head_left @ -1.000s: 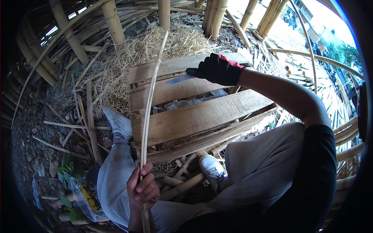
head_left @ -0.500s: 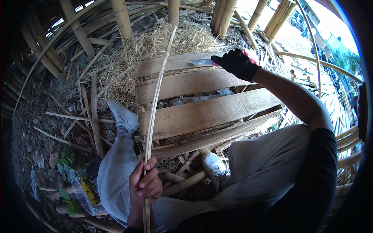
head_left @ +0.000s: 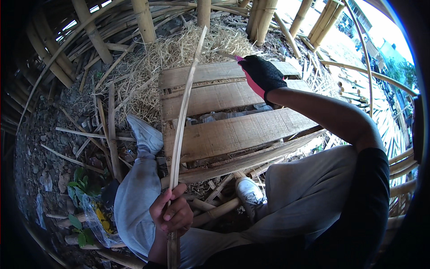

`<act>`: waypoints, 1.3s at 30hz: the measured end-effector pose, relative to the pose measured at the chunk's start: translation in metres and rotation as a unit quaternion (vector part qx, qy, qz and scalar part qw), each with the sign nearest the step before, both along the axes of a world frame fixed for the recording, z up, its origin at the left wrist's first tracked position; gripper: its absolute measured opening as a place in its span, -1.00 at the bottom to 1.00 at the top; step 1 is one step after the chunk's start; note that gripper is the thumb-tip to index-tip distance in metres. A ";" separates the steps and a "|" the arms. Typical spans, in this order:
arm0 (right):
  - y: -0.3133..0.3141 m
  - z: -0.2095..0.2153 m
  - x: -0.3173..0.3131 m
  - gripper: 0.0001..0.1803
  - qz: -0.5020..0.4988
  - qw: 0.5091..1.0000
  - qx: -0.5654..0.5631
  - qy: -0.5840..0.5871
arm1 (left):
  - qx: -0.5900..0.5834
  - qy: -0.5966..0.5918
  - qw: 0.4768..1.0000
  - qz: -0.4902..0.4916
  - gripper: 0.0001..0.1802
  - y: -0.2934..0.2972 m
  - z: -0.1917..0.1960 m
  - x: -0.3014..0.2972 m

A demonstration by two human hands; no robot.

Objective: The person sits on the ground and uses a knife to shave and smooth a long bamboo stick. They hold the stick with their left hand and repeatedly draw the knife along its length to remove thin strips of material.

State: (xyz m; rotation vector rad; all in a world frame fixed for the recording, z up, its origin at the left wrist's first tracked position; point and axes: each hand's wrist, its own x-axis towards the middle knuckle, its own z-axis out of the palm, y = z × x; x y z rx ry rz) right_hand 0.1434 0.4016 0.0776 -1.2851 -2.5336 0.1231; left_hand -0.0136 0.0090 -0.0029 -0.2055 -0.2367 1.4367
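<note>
A long, pale bamboo strip (head_left: pixel 184 103) rises nearly upright in front of me, leaning a little to the right at its top. My left hand (head_left: pixel 172 210) is closed round its lower part, near my lap. In a black and pink glove, my right hand (head_left: pixel 262 78) grips a knife (head_left: pixel 227 55) by its pink handle. The blade points left and is seen almost edge-on, apart from the strip. Both are over the far side of a low slatted wooden platform (head_left: pixel 237 134), which stands between my legs.
Pale shavings (head_left: pixel 179 56) are heaped beyond the platform, before upright bamboo posts (head_left: pixel 144 20). Loose bamboo strips (head_left: pixel 112 130) litter the ground at left. A clear plastic bag (head_left: pixel 101 222) with something yellow lies beside my left leg. Cut bamboo poles (head_left: pixel 217 211) lie near my right shoe.
My right hand has turned over and shifted slightly left, swinging the knife blade from broadside to edge-on and higher. My left hand still holds the strip, its fingers slightly loosened.
</note>
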 end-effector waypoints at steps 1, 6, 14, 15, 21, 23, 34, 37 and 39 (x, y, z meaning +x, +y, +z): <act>-0.001 -0.003 0.003 -0.61 0.011 0.999 0.031 -0.008 | 0.010 -0.001 1.000 0.001 -0.77 0.000 0.001 0.000; -0.032 0.000 0.006 -0.62 0.129 0.974 0.076 -0.172 | 0.033 -0.014 0.999 0.005 -0.77 -0.004 0.001 0.000; 0.001 0.017 -0.027 -0.07 0.039 0.996 -0.051 -0.065 | 0.038 -0.026 0.999 0.012 -0.73 -0.006 0.005 0.008; 0.007 0.024 -0.033 -0.05 0.045 0.996 -0.068 -0.033 | 0.036 -0.028 0.999 0.011 -0.73 -0.006 0.006 0.010; 0.044 0.017 -0.058 -0.14 0.117 0.987 -0.110 0.016 | 0.035 -0.008 0.999 -0.007 -0.73 -0.013 0.017 0.020; 0.055 0.013 -0.061 -0.16 0.160 0.983 -0.090 0.020 | 0.052 -0.008 0.998 -0.018 -0.73 -0.012 0.017 0.024; 0.065 0.050 -0.056 -0.48 0.072 0.997 -0.015 0.018 | 0.068 0.020 0.997 -0.045 -0.55 -0.015 0.003 0.021; 0.089 0.059 -0.038 -0.49 0.086 0.994 0.047 -0.052 | 0.059 0.015 0.997 -0.053 -0.68 -0.011 0.012 0.022; 0.090 0.069 -0.034 -0.48 0.162 0.974 0.003 -0.159 | 0.066 0.009 0.997 -0.042 -0.75 -0.008 0.012 0.019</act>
